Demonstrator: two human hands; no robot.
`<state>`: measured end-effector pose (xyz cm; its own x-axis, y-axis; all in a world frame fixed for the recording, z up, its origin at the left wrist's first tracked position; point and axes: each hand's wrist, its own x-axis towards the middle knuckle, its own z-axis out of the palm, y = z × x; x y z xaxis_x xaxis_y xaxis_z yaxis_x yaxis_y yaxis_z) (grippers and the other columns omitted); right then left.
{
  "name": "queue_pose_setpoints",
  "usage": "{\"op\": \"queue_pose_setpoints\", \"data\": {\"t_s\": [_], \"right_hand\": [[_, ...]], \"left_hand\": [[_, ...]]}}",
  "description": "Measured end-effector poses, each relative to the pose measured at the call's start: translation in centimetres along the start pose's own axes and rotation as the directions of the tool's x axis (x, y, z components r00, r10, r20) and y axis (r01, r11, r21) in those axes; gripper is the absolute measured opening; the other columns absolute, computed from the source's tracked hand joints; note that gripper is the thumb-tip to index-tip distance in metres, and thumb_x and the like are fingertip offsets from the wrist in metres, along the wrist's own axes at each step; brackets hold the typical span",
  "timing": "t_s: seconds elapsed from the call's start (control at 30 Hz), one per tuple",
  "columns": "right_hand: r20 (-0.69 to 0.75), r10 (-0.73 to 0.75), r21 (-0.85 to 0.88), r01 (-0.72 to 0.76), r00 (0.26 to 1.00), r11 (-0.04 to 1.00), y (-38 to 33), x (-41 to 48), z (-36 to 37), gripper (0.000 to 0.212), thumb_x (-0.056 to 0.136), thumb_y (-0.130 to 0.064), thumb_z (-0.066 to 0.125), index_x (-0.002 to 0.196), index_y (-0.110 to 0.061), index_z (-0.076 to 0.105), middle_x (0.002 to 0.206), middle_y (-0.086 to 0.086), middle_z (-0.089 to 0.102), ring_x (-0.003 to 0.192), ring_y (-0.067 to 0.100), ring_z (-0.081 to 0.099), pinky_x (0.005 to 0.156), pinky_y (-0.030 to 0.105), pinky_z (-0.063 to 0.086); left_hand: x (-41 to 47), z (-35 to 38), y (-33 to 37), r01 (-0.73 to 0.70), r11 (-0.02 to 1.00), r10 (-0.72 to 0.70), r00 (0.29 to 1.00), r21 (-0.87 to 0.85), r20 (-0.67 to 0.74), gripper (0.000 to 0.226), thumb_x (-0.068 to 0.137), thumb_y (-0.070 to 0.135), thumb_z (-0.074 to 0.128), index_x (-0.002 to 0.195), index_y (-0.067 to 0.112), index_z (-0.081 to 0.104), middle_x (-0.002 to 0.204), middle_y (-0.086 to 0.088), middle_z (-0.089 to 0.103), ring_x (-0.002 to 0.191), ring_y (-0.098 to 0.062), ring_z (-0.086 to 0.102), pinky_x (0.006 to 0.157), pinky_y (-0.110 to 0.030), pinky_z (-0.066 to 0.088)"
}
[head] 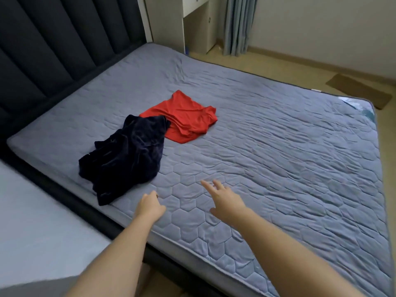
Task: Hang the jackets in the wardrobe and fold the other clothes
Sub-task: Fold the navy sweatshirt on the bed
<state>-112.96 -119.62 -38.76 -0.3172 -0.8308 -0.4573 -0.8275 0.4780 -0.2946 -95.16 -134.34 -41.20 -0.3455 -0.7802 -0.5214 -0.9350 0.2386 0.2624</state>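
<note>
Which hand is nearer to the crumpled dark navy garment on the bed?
Left. The left hand is beside the near end of the crumpled dark navy garment, not touching; the right hand is farther right, over the grey quilted mattress.
</note>
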Motion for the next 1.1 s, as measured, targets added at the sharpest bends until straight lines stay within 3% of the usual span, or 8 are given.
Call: {"op": "queue_pose_setpoints", "data": {"t_s": [0.27,0.5,0.6,0.77,0.83,0.93,1.0,1.1], "right_hand": [[0.111,0.071,0.092,-0.081,0.991,0.992,1.5,16.7,11.3,0.1,0.088,-0.019,0.065,0.148,-0.047,-0.011,0.16,-0.002,-0.015,0.147,0.033,0.005,0.099,0.044,0.046],[0.148,0.036,0.09,-0.05,0.988,0.995,0.8,23.7,15.5,0.096,0.089,-0.011,0.057,0.147,-0.047,-0.012,0.161,-0.003,-0.013,0.146,0.027,0.014,0.091,0.04,0.047],[0.174,0.022,0.085,-0.037,0.984,0.996,0.7,25.3,16.6,0.094,0.089,-0.012,0.054,0.148,-0.046,-0.011,0.16,-0.003,-0.014,0.145,0.029,0.014,0.093,0.043,0.046],[0.326,0.107,0.077,-0.139,0.939,0.987,1.3,26.8,20.9,0.091,0.089,-0.024,0.058,0.147,-0.048,-0.007,0.158,-0.005,-0.023,0.146,0.036,-0.001,0.105,0.052,0.038],[0.383,0.117,0.063,-0.152,0.916,0.986,1.6,26.9,22.4,0.092,0.087,-0.024,0.06,0.148,-0.046,-0.004,0.158,-0.004,-0.021,0.146,0.039,-0.003,0.108,0.055,0.033],[0.367,0.106,0.14,-0.167,0.924,0.976,1.4,26.9,23.0,0.084,0.085,-0.024,0.06,0.15,-0.035,0.009,0.161,0.002,-0.004,0.144,0.038,0.013,0.111,0.047,0.03],[0.301,0.147,0.372,-0.257,0.942,0.892,0.9,27.2,21.9,0.068,0.088,-0.026,0.058,0.148,-0.024,0.026,0.154,0.008,0.027,0.137,0.031,0.035,0.108,0.036,0.036],[0.34,0.275,0.726,-0.437,0.899,0.531,0.3,26.8,18.7,0.05,0.094,-0.033,0.052,0.14,-0.017,0.042,0.135,0.008,0.053,0.121,0.027,0.052,0.093,0.034,0.044]], "left_hand": [[21.2,2.7,-5.7,0.031,0.963,-0.024,0.999,0.269,-0.032,0.05,0.089,0.024,0.056,0.136,0.021,0.04,0.135,-0.009,0.037,0.119,-0.029,0.043,0.088,-0.039,0.047],[29.6,5.3,-11.0,0.11,0.944,-0.127,0.991,0.31,0.035,0.058,0.09,0.028,0.057,0.144,0.03,0.034,0.158,-0.015,-0.005,0.145,-0.032,0.005,0.109,-0.046,0.03],[31.1,6.3,-11.7,0.074,0.968,-0.073,0.997,0.239,-0.011,0.057,0.087,0.021,0.06,0.139,0.019,0.037,0.153,-0.012,0.022,0.138,-0.029,0.026,0.104,-0.046,0.037],[33.6,7.2,-12.5,0.123,0.976,-0.169,0.947,-0.179,-0.273,0.034,0.085,0.002,0.055,0.116,0.011,0.044,0.113,-0.015,0.057,0.085,-0.026,0.05,0.07,-0.037,0.041],[34.0,8.0,-12.6,0.13,0.951,-0.205,0.944,-0.281,-0.258,0.038,0.085,-0.001,0.048,0.121,0.01,0.045,0.115,-0.017,0.058,0.087,-0.027,0.049,0.073,-0.034,0.039],[32.4,10.3,-11.7,0.035,0.988,-0.049,0.995,-0.153,-0.087,0.059,0.081,-0.005,0.039,0.136,0.017,0.045,0.13,-0.018,0.055,0.115,-0.036,0.05,0.093,-0.035,0.039],[30.2,11.5,-10.1,-0.069,0.989,0.075,0.996,-0.128,0.045,0.065,0.08,-0.006,0.038,0.139,0.021,0.047,0.137,-0.014,0.052,0.128,-0.033,0.045,0.104,-0.031,0.034],[26.1,12.2,-6.9,-0.212,0.962,0.249,0.939,-0.171,0.237,0.06,0.079,-0.008,0.038,0.132,0.015,0.054,0.134,-0.009,0.056,0.13,-0.023,0.045,0.108,-0.027,0.033]]}}
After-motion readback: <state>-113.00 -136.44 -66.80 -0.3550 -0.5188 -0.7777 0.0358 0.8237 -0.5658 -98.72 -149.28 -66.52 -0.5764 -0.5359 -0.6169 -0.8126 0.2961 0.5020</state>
